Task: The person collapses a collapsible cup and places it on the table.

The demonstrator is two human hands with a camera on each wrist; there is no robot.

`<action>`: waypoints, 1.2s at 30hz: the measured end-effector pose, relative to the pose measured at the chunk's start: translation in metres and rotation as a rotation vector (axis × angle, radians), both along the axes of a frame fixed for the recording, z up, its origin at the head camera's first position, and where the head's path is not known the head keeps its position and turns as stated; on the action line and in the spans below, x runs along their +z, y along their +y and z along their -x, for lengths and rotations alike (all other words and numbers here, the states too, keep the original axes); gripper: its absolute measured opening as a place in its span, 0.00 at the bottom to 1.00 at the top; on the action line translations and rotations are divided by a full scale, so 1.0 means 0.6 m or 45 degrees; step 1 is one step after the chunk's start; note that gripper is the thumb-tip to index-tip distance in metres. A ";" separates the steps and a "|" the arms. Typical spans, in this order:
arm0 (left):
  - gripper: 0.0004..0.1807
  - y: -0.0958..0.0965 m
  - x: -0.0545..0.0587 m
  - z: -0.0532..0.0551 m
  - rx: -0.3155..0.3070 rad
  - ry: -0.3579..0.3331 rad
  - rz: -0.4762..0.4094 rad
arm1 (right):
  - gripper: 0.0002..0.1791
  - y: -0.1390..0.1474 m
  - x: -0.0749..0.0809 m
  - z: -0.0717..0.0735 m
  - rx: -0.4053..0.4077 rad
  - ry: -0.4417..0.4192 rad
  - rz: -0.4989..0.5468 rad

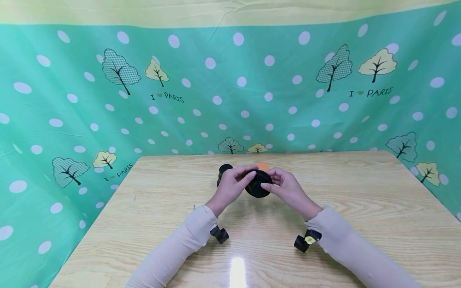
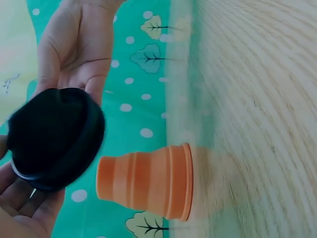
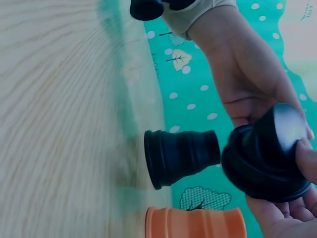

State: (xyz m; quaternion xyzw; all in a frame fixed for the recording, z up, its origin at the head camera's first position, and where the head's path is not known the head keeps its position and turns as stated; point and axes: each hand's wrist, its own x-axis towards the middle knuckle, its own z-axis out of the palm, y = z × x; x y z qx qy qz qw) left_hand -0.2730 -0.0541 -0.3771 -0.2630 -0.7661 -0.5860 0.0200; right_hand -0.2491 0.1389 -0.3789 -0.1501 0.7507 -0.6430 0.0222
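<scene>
Black cup [image 1: 257,190] noted above the table [image 1: 162,200], axis tilted, directly between left hand [image 1: 232,185] and right hand [image 1: 287,188], neither nearer, each gripping one side, thumb against fingers.

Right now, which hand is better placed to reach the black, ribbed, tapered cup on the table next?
Probably your left hand: in the head view it sits close beside that ribbed cup; your right hand is across the black rounded piece both hold.

Orng cup [image 2: 146,183] nr blk cup [image 3: 183,156] on wood tbl [image 1: 144,216], grn dotted cloth [image 1: 227,96] bhd.
</scene>
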 end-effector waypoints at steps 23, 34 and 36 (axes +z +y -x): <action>0.18 0.017 0.006 -0.002 0.009 -0.016 -0.187 | 0.13 -0.010 0.007 -0.009 -0.128 -0.023 0.294; 0.14 0.021 0.024 -0.018 0.084 0.006 -0.185 | 0.14 -0.013 0.011 -0.012 -0.120 -0.004 0.296; 0.15 0.018 0.031 -0.023 0.075 -0.001 -0.169 | 0.15 -0.013 0.011 -0.010 -0.112 -0.018 0.286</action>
